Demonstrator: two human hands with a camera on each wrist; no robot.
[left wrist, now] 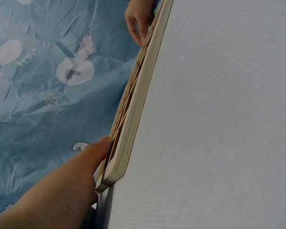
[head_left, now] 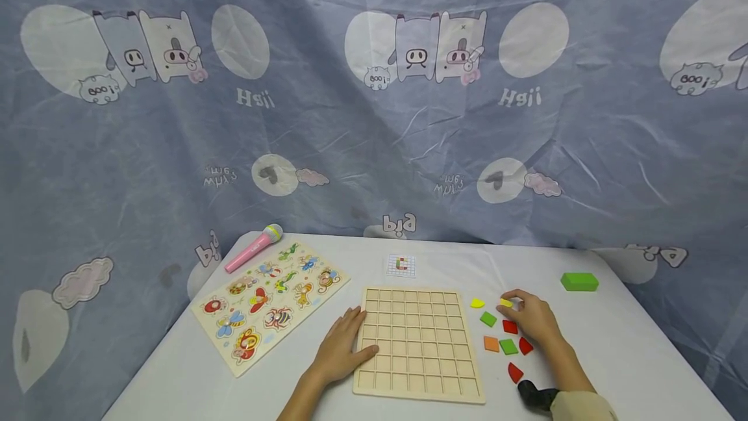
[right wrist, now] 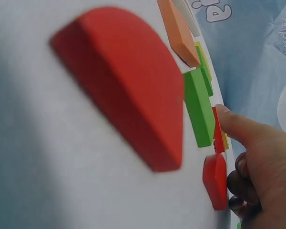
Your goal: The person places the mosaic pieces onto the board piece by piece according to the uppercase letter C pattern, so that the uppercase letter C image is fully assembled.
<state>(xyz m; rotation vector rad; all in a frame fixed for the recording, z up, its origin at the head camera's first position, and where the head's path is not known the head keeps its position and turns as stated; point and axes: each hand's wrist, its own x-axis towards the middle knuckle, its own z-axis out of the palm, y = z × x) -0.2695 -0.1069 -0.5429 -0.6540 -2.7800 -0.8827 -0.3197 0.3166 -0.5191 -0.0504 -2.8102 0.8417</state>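
Observation:
My left hand [head_left: 341, 349] rests at the left edge of a wooden grid board [head_left: 417, 343], its fingers stretched along the edge and its thumb lying over the frame. In the left wrist view that thumb touches the board's rim [left wrist: 128, 129] near a corner. To the right of the board, my right hand [head_left: 534, 318] pinches a small yellow block [head_left: 506, 303] between thumb and fingertips, low over the table. Close by lie a red square block [head_left: 510, 327], two green squares [head_left: 488, 319], an orange square [head_left: 491, 344], a yellow rounded piece [head_left: 477, 303] and two red quarter-round pieces [right wrist: 128, 81].
A small card [head_left: 401, 266] with a coloured grid pattern lies behind the board. On the left are an insect puzzle board [head_left: 269, 307] and a pink toy microphone [head_left: 254, 249]. A green block [head_left: 580, 282] lies at the far right. A patterned curtain [head_left: 374, 115] hangs behind the table.

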